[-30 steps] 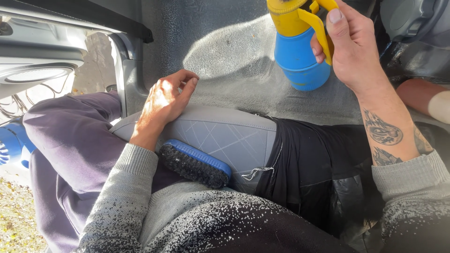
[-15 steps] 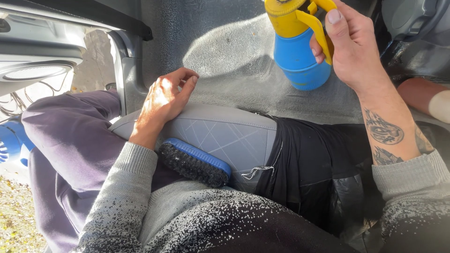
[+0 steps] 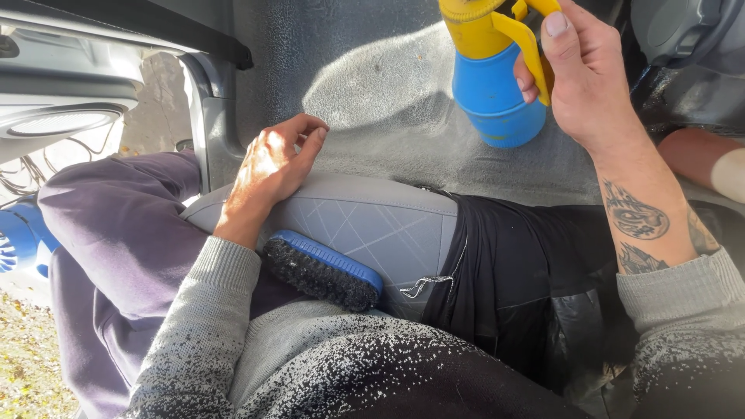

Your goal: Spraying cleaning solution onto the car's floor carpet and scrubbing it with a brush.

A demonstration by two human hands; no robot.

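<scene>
Gripping the blue-and-yellow spray bottle, raised right hand; left hand loosely open, flat on grey seat.

No packages, labels, signs or screens.

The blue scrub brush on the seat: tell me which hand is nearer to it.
Left. The left hand rests on the grey seat just above the blue brush, its wrist beside it. The right hand grips the spray bottle, far off.
</scene>
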